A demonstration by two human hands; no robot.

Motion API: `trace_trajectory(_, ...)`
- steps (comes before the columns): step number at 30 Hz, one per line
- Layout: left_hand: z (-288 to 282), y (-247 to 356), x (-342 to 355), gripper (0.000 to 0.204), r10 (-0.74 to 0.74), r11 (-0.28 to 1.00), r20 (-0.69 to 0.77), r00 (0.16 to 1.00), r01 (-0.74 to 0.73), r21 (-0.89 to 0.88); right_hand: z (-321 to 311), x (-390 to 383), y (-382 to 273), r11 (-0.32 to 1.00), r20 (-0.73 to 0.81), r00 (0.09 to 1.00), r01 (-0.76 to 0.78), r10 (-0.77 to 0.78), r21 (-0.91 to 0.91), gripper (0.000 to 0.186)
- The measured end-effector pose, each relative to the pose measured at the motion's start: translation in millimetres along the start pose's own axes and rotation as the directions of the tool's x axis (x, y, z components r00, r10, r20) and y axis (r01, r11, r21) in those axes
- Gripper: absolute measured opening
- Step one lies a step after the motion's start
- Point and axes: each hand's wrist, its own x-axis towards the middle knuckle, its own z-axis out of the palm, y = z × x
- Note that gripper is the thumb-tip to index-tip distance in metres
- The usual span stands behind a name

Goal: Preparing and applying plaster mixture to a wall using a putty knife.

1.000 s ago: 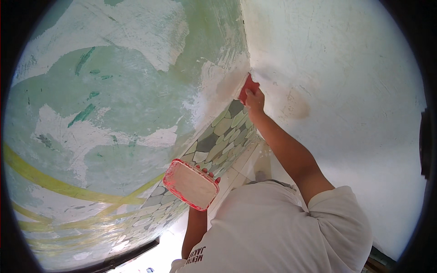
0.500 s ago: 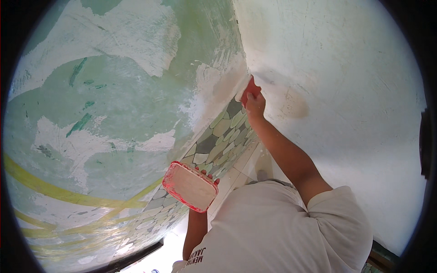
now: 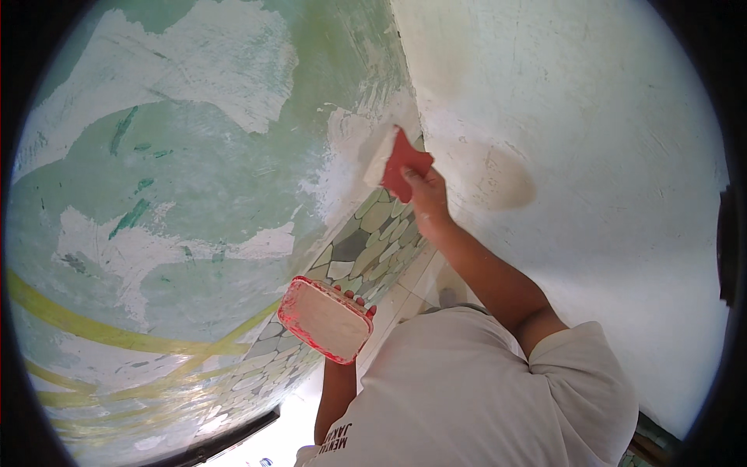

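Supporting a red tray of pale paste, the left hand curls round its two-o'clock edge; toward one o'clock, the right hand grips a red scraper.

The red tray hides most of the left fingers.

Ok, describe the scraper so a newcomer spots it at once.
Look where the patchy green wall meets the white wall. By the stone-patterned tiles there, the right hand holds the scraper. It is flat and red, unlike the red-rimmed tub of pale paste in the left hand.
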Motion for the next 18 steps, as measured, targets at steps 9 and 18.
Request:
trace_trajectory(9, -27.4, 8.1, -25.1, 0.057, 0.045, 0.998, -0.08, 0.996, -0.049, -0.048, -7.7, -1.4, -1.9, 0.946, 0.071, 0.987, -0.16, 0.146, 0.282, 0.027)
trace_trajectory(18, -16.1, 37.3, -41.1, 0.055, 0.016, 0.997, -0.026, 1.0, -0.019, -0.082, 20.0, -45.2, 46.2, 0.949, -0.161, 0.944, -0.258, 0.287, 0.178, 0.025)
